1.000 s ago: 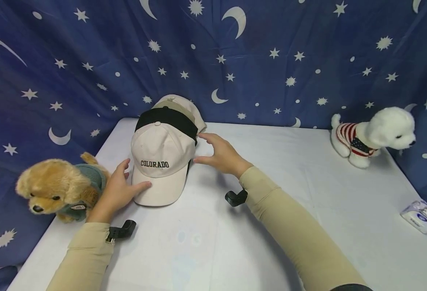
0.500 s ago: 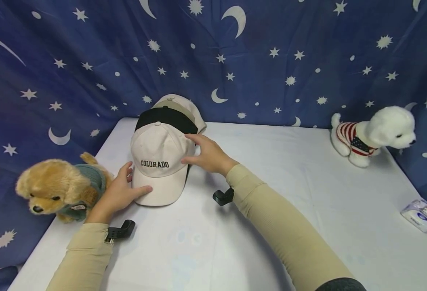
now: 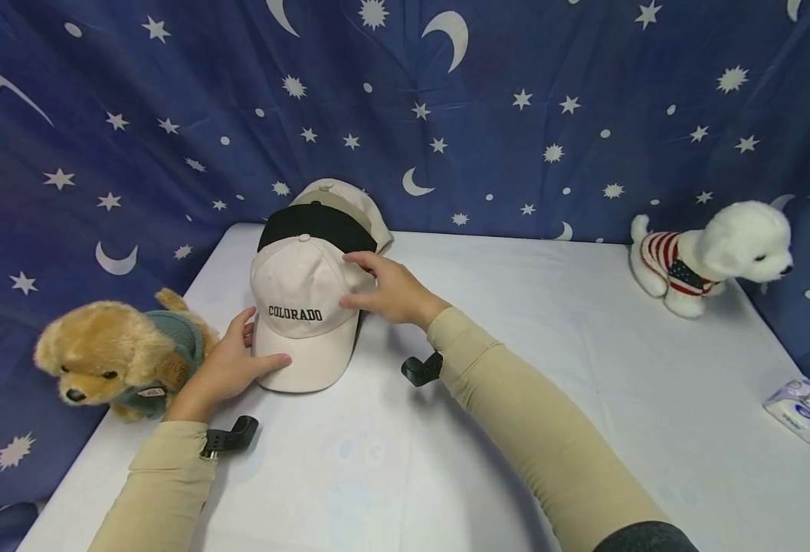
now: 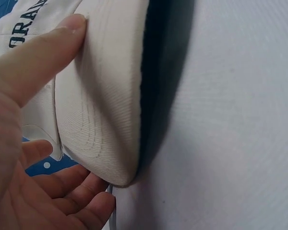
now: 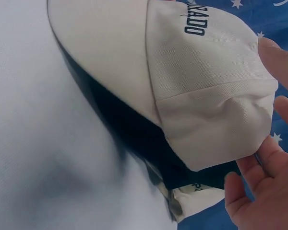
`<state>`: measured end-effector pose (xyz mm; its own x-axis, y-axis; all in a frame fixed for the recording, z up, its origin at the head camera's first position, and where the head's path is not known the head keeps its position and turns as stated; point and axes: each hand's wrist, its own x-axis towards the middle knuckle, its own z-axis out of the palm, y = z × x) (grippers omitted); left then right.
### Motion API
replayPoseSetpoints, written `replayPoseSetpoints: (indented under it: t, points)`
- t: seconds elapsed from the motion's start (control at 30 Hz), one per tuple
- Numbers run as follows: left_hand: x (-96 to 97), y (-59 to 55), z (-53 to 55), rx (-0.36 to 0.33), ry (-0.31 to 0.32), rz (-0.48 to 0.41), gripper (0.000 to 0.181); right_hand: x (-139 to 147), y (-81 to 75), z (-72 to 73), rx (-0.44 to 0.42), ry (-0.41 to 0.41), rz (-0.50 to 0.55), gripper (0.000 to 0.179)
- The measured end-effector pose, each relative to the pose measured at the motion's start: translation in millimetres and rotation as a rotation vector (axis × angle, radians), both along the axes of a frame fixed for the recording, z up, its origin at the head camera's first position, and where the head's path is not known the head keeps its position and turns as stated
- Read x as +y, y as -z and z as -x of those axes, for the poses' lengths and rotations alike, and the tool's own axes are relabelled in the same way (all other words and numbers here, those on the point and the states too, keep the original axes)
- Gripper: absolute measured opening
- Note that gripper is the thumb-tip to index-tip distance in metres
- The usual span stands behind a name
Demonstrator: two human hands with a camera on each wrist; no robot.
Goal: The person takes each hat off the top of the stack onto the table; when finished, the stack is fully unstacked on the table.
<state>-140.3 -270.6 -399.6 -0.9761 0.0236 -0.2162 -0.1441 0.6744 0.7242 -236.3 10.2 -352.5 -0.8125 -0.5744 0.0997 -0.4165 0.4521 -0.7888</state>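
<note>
A row of baseball caps stands at the back left of the table. In front is a cream baseball cap [image 3: 297, 276] lettered COLORADO. Behind it shows a black cap [image 3: 311, 222], then tan and pale caps [image 3: 359, 201], mostly hidden. My left hand [image 3: 228, 372] holds the cream cap's brim [image 4: 105, 105] at its left side, thumb on top and fingers at the edge. With my right hand [image 3: 398, 291] I hold the right side of its crown [image 5: 216, 110]. In the right wrist view the thumb lies on the crown and fingers curl at its lower rim.
A tan plush dog [image 3: 115, 353] in a teal top sits just left of my left hand. Far right at the back is a white plush dog [image 3: 708, 257] in a striped shirt. A small tissue pack [image 3: 803, 412] lies near the right edge. A starry blue curtain [image 3: 501, 100] hangs behind.
My right hand has moved left from beside the caps onto the cream cap's crown. The left hand has shifted slightly against the brim. The caps look almost unmoved.
</note>
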Motion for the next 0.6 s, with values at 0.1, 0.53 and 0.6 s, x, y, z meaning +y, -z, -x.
replayPoseSetpoints:
  t: [0.1,0.53,0.6]
  points:
    - [-0.4,0.4,0.0,0.0,-0.002,-0.002,0.118,-1.3,-1.6,0.3,-0.012,-0.001,0.012,0.061]
    - [-0.4,3.5,-0.4,0.011,0.007,-0.07,0.115,-5.9,-5.8,0.9,-0.102,-0.034,0.168,0.042]
    - [-0.1,3.2,-1.0,0.017,0.008,-0.075,0.114,-5.9,-6.8,0.5,-0.113,-0.04,0.207,0.037]
